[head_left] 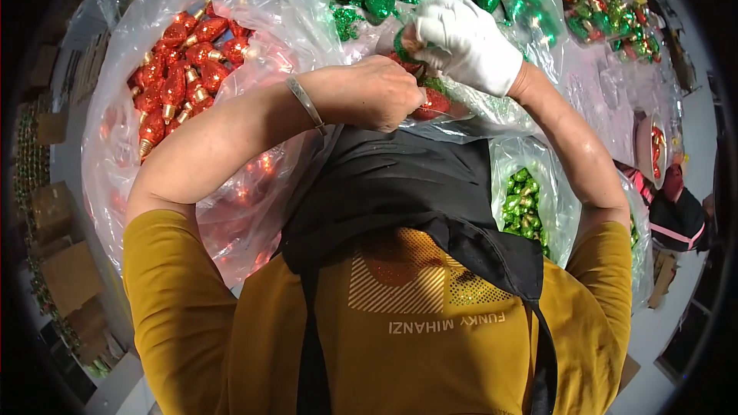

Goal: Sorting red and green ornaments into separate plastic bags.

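My left hand [384, 94], bare and with a bangle at the wrist, is closed in a fist; what its fingers hold is hidden. My right hand [467, 44] wears a white glove and curls beside the left, its fingers bent together. A dark green curved piece [400, 44] shows at the gloved fingertips, too small to name. Just below the glove, red glittery bulb-shaped ornaments [433, 104] lie on plastic, partly covered by the left hand. Beyond the hands is a heap of green glittery bulb ornaments [379, 1] with gold caps.
At the left, a clear plastic bag [108, 119] holds red bulb ornaments [175, 88]. Small light green ornaments [523, 204] fill another bag at the right. Mixed ornaments [607, 11] lie farther right, near another person [676, 211]. Cardboard boxes [71, 277] stand at the far left.
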A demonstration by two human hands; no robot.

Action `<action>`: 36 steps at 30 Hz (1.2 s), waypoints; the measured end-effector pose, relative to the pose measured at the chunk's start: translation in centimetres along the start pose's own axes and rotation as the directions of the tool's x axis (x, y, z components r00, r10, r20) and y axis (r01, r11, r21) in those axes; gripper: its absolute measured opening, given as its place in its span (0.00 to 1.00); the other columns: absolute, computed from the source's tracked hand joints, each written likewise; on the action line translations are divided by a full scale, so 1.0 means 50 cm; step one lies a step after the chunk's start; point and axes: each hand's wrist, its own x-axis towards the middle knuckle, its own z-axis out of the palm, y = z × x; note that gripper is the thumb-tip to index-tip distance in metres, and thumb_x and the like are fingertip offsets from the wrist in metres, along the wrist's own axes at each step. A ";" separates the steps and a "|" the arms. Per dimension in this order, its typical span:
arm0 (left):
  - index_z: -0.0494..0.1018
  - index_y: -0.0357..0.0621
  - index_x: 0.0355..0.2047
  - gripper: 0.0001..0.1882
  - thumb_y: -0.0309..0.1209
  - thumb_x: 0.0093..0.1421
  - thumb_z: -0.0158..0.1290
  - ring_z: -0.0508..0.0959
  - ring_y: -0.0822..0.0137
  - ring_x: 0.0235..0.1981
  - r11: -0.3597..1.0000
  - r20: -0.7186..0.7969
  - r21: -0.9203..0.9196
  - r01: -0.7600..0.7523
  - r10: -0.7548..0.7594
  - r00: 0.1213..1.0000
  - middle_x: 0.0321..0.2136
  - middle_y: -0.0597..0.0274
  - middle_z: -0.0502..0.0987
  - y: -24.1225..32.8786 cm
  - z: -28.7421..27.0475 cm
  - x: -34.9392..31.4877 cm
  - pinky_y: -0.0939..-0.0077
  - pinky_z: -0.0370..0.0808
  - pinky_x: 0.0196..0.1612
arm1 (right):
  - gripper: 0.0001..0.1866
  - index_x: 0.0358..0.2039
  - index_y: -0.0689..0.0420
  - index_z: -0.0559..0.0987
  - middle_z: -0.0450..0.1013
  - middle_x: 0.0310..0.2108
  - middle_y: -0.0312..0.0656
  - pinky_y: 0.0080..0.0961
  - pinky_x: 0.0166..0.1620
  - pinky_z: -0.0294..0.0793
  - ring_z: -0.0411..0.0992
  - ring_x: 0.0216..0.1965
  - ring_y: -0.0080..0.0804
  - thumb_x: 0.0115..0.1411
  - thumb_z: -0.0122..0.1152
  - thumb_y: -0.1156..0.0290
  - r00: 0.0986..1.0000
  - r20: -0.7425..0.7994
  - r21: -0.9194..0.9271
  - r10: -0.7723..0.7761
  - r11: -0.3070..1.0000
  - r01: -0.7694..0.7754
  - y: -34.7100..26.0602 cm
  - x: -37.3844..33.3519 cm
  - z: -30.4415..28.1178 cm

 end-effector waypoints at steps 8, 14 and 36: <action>0.68 0.39 0.25 0.04 0.26 0.52 0.46 0.76 0.54 0.29 0.999 -0.134 0.039 -0.027 0.032 0.990 0.22 0.54 0.73 -0.021 -0.001 -0.004 0.59 0.69 0.32 | 0.10 0.33 0.56 0.79 0.76 0.31 0.47 0.35 0.35 0.74 0.75 0.34 0.42 0.50 0.55 0.70 0.767 0.550 -0.387 0.330 0.915 -0.116 -0.085 0.021 -0.018; 0.71 0.43 0.32 0.08 0.28 0.52 0.47 0.75 0.59 0.37 0.984 -0.163 0.171 0.044 -0.015 0.986 0.29 0.57 0.72 -0.032 -0.008 -0.020 0.60 0.68 0.39 | 0.09 0.28 0.58 0.80 0.77 0.28 0.48 0.34 0.35 0.75 0.76 0.32 0.44 0.51 0.52 0.71 0.700 0.649 -0.219 0.299 0.954 -0.205 -0.036 0.051 -0.056; 0.71 0.43 0.49 0.23 0.24 0.50 0.56 0.68 0.47 0.54 0.994 0.066 0.098 0.049 -0.056 0.996 0.57 0.46 0.64 -0.041 -0.071 0.048 0.61 0.66 0.53 | 0.21 0.34 0.62 0.78 0.75 0.24 0.51 0.36 0.33 0.73 0.75 0.26 0.42 0.57 0.51 0.54 -0.128 0.021 0.088 0.992 -0.129 -0.988 -0.050 -0.728 0.109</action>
